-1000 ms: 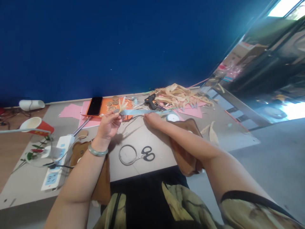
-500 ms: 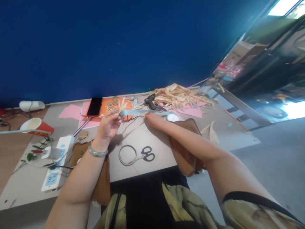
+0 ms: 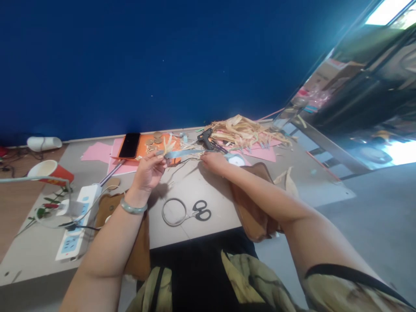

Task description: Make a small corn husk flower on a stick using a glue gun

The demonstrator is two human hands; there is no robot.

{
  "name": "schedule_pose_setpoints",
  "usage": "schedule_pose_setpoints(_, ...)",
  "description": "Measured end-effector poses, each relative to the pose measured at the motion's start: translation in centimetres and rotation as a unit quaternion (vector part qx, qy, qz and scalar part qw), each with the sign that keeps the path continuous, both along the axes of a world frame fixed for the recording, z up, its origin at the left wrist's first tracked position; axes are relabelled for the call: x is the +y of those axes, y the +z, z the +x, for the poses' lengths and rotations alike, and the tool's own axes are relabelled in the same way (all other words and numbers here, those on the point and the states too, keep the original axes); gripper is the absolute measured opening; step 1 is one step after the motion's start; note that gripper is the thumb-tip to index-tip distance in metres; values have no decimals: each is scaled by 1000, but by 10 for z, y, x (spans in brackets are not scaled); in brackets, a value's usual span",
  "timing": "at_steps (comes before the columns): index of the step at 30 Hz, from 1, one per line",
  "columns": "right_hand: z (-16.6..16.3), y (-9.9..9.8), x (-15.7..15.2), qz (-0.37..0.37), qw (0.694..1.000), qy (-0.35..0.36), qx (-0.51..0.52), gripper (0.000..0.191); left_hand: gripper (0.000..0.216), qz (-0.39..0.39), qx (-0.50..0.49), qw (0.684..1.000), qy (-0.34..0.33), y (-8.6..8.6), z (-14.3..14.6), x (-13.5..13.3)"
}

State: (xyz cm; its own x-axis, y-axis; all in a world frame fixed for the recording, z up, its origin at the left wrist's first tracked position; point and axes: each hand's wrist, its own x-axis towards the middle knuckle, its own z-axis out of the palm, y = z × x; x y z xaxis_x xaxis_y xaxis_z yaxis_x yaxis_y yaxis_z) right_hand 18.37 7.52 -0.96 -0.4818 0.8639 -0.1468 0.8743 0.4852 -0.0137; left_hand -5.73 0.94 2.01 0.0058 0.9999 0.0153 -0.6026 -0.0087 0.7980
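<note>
My left hand (image 3: 151, 167) pinches a small bundle of pale dried husk strips (image 3: 169, 145) that fan out above the fingertips, along with one end of a blue ribbon (image 3: 182, 153). The ribbon stretches across to my right hand (image 3: 212, 162), whose fingers are closed on it. Past that hand, a white ribbon roll (image 3: 236, 160) lies on the table. Nearer to me rest scissors (image 3: 200, 210) with black handles, their blades reaching toward a grey ring (image 3: 174, 211). Behind the ribbon sits a black glue gun (image 3: 205, 138).
A heap of dried husks (image 3: 243, 130) lies at the back right. A phone (image 3: 129, 145) rests on orange paper (image 3: 143, 151). To the left are a power strip (image 3: 78, 223) with cables and a tipped paper cup (image 3: 52, 171). Brown pads (image 3: 251, 201) lie beneath both forearms.
My right hand has shifted slightly to the right along the ribbon. My left hand keeps its pinch, barely moved.
</note>
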Motion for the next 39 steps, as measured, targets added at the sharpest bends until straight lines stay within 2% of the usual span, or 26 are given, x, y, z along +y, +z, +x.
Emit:
schedule_pose_setpoints(4,3,19,-8,-24,1000,-2,17,19,9,-5,13,1000,-7,-3,1,0)
schedule_pose_setpoints(7,7,37,-16,-92,991,15,92,15,7,-12,35,999,-4,-5,3,1)
schedule_pose_setpoints(9,9,47,-18,-106,983,4,151,21,7,-7,46,999,-5,-6,5,1)
schedule_pose_setpoints(11,12,55,-18,-67,981,-13,181,30,7,4,47,999,-11,-7,6,1)
schedule_pose_setpoints(13,14,59,-18,5,982,-12,187,42,7,13,43,999,-19,-7,7,0)
schedule_pose_setpoints(15,12,63,-20,79,980,6,184,52,9,18,41,999,-27,-7,8,0)
schedule_pose_setpoints(17,6,65,-24,123,972,28,198,53,11,12,38,999,-29,-7,9,-1)
schedule_pose_setpoints(20,-10,69,-30,131,951,52,276,40,14,-6,24,999,-36,-8,12,-3)
schedule_pose_setpoints(22,-23,70,-30,86,932,68,346,37,15,-18,21,998,-49,-9,14,-5)
schedule_pose_setpoints(24,-35,71,-26,-15,908,88,410,35,16,-26,19,998,-60,-9,15,-6)
schedule_pose_setpoints(26,-47,69,-21,-144,868,98,464,34,19,-27,11,998,-57,-9,17,-6)
schedule_pose_setpoints(29,-60,62,-15,-277,772,81,566,26,18,-29,2,999,-37,-11,18,-4)
schedule_pose_setpoints(31,-66,56,-14,-324,706,72,626,17,17,-28,-7,999,-32,-14,19,-3)
schedule_pose_setpoints(33,-69,51,-13,-359,664,73,652,8,15,-24,-19,999,-35,-17,19,-2)
schedule_pose_setpoints(36,-70,45,-13,-389,636,69,663,12,12,-23,-26,999,-32,-20,20,-1)
schedule_pose_setpoints(39,-69,38,-11,-388,619,38,682,20,10,-25,-22,999,-21,-20,21,-1)
